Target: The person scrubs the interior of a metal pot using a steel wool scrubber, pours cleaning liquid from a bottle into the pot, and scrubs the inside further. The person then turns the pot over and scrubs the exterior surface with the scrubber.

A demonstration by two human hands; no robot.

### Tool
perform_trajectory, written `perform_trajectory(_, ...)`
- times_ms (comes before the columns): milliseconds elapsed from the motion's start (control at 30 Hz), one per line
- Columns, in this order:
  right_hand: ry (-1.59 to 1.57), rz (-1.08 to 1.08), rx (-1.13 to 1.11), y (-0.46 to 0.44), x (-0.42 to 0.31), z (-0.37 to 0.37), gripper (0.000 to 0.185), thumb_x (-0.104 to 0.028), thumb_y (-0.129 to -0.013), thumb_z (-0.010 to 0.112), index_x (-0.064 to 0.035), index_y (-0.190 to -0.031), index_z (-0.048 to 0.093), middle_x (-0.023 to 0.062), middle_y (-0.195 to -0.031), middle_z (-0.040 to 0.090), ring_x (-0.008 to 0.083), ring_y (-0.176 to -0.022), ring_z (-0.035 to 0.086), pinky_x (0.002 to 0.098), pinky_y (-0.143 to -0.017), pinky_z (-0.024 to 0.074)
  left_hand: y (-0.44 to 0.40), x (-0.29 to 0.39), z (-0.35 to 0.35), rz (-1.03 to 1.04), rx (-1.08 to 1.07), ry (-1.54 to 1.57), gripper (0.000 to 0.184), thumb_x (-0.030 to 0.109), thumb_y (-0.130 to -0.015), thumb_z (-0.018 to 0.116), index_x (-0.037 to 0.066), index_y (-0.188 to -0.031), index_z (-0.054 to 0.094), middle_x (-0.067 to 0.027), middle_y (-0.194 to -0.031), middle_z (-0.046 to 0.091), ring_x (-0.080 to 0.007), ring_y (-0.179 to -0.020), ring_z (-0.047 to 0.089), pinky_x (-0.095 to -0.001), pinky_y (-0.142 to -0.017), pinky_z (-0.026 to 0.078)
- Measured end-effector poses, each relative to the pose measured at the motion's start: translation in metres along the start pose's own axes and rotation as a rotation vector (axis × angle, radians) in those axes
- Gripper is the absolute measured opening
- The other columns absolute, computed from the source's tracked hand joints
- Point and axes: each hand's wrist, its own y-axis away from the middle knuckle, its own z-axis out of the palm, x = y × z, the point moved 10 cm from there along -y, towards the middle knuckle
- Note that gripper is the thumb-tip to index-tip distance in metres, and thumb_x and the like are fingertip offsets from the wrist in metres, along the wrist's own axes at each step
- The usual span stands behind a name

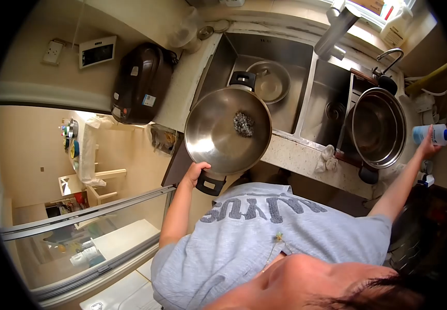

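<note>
My left hand [194,172] is closed on the near black handle of a wide steel pot [218,137]. The pot is tilted over the front edge of the sink, its far handle reaching over the left basin. A steel wool scrubber [243,124] lies inside it. Off to the right, the fingers of my right hand [429,144] are wrapped round a translucent bottle [426,135] with a blue cap, lying sideways in the view. Beside that hand, a large deep steel pot [379,127] rests over the right end of the sink.
A round steel pan [272,81] sits in the left basin [294,57]. The tap [338,32] rises behind the divider. A crumpled white cloth [327,159] lies on the counter's front edge. A dark brown appliance [142,82] stands at left, above a sliding glass door [84,248].
</note>
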Motion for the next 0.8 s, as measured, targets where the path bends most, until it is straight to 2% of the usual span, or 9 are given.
perform_trajectory(33, -0.099, -0.274, -0.088, 0.006, -0.047, -0.014, 0.068, -0.04, -0.061, 0.082, 0.0004, -0.11, 0.058, 0.0176, -0.114, 0.059, 0.0254, -0.103, 0.058, 0.0365, -0.087, 0.0465, 0.0, -0.004, 0.0, -0.05, -0.01, -0.003, 0.018, 0.008, -0.071, 0.06, -0.001, -0.087, 0.062, -0.0073, -0.08, 0.062, -0.0167, -0.068, 0.059, -0.0305, -0.064, 0.049)
perform_trajectory(100, -0.191, -0.558, -0.174, 0.044, -0.117, -0.058, 0.063, -0.037, -0.063, 0.081, 0.0009, -0.108, 0.058, 0.017, -0.115, 0.058, 0.0243, -0.101, 0.059, 0.0358, -0.085, 0.0477, -0.01, -0.008, 0.0, -0.024, -0.025, -0.008, 0.018, 0.008, -0.072, 0.06, -0.002, -0.086, 0.062, -0.0072, -0.078, 0.062, -0.0165, -0.067, 0.059, -0.0301, -0.063, 0.049)
perform_trajectory(167, -0.033, -0.776, -0.087, 0.116, -0.198, -0.112, 0.059, -0.03, -0.066, 0.081, 0.0022, -0.109, 0.057, 0.015, -0.115, 0.056, 0.0234, -0.101, 0.059, 0.0343, -0.082, 0.0488, -0.014, -0.003, 0.002, 0.009, -0.04, -0.013, 0.013, 0.01, -0.071, 0.062, -0.002, -0.078, 0.062, -0.0064, -0.072, 0.061, -0.0156, -0.062, 0.058, -0.029, -0.058, 0.049)
perform_trajectory(233, -0.21, -0.968, -0.212, 0.183, -0.255, -0.138, 0.067, -0.011, -0.059, 0.083, -0.0023, -0.118, 0.052, 0.0123, -0.114, 0.056, 0.0234, -0.104, 0.056, 0.0359, -0.088, 0.045, -0.013, -0.006, 0.006, 0.006, -0.054, -0.001, 0.013, 0.01, -0.071, 0.062, -0.002, -0.075, 0.062, -0.0059, -0.069, 0.06, -0.0152, -0.06, 0.058, -0.0289, -0.056, 0.048)
perform_trajectory(333, 0.168, -1.381, -0.395, 0.32, -0.342, -0.145, 0.073, -0.008, -0.051, 0.079, -0.0099, -0.12, 0.055, 0.0063, -0.11, 0.061, 0.0247, -0.104, 0.056, 0.0361, -0.094, 0.0407, -0.016, -0.009, 0.01, 0.024, -0.085, 0.008, 0.014, 0.013, -0.07, 0.063, -0.001, -0.069, 0.06, -0.0051, -0.065, 0.059, -0.0148, -0.055, 0.055, -0.0299, -0.052, 0.046)
perform_trajectory(433, 0.231, -1.347, -0.741, 0.402, -0.363, -0.124, 0.079, -0.01, -0.051, 0.077, -0.0234, -0.125, 0.054, 0.0083, -0.108, 0.057, 0.0281, -0.099, 0.057, 0.0398, -0.088, 0.0452, -0.021, -0.013, 0.011, 0.038, -0.084, 0.002, 0.018, 0.015, -0.069, 0.062, -0.002, -0.075, 0.061, -0.0048, -0.07, 0.059, -0.0144, -0.06, 0.055, -0.0297, -0.056, 0.046)
perform_trajectory(467, 0.294, -1.405, -0.813, 0.424, -0.366, -0.116, 0.08, -0.013, -0.053, 0.079, -0.0236, -0.127, 0.052, 0.0085, -0.108, 0.056, 0.0281, -0.1, 0.056, 0.0401, -0.088, 0.0444, -0.021, -0.014, 0.015, 0.036, -0.099, 0.012, 0.018, 0.015, -0.069, 0.062, -0.002, -0.075, 0.061, -0.0048, -0.07, 0.059, -0.0144, -0.06, 0.055, -0.0297, -0.056, 0.046)
perform_trajectory(633, 0.552, -1.693, -0.879, 0.505, -0.375, -0.087, 0.081, -0.016, -0.058, 0.077, -0.0254, -0.131, 0.044, 0.0082, -0.101, 0.054, 0.0247, -0.095, 0.056, 0.038, -0.085, 0.0431, -0.022, -0.014, 0.023, 0.096, -0.139, 0.036, 0.025, 0.014, -0.069, 0.059, -0.006, -0.083, 0.062, -0.0057, -0.076, 0.061, -0.0143, -0.068, 0.056, -0.0285, -0.062, 0.045)
perform_trajectory(800, 0.716, -1.846, -0.725, 0.543, -0.378, -0.067, 0.055, -0.01, -0.073, 0.063, -0.0213, -0.125, 0.048, 0.0071, -0.095, 0.055, 0.0235, -0.084, 0.057, 0.0357, -0.08, 0.0435, -0.024, -0.014, 0.029, 0.181, -0.174, 0.145, 0.025, 0.015, -0.071, 0.057, -0.007, -0.083, 0.062, -0.0073, -0.077, 0.062, -0.0154, -0.069, 0.057, -0.0287, -0.062, 0.045)
